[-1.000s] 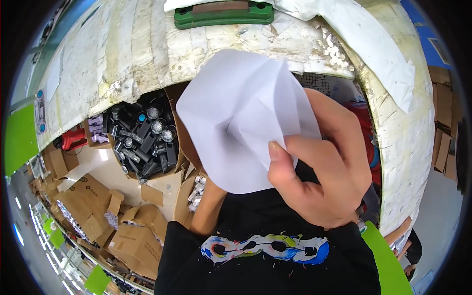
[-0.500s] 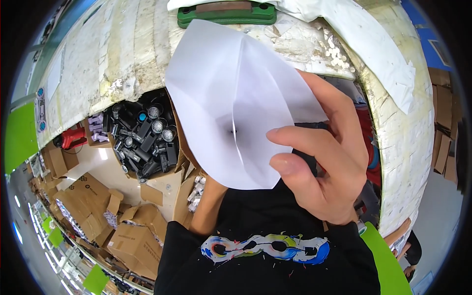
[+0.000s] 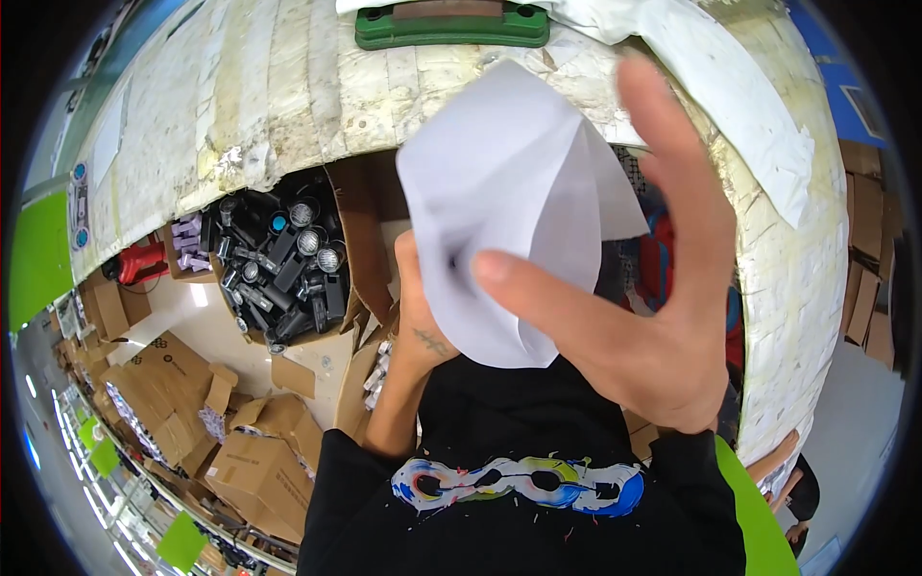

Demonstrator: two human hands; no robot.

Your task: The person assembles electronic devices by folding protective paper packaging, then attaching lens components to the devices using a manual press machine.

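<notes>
So, right hand (image 3: 653, 355) with fingers splayed wide by folded white sheet (image 3: 509, 163), contact unclear; left hand (image 3: 413, 278) mostly behind, can't tell grip. Light touch avoids creases.

Right hand (image 3: 639, 341), one: spread wide, thumb (image 3: 523, 288) stretched leftward, a finger (image 3: 663, 125) raised well apart from it, its tip blurred; a second fingertip shows just below. Right wrist bent so that we see the hand slanting up and leftward. Left forearm (image 3: 396, 398), one: bare, upright, leaning slightly right. Left wrist (image 3: 437, 360): dark mark on the skin. Left hand (image 3: 410, 274): partly visible; we cannot see its fingertips.
</notes>
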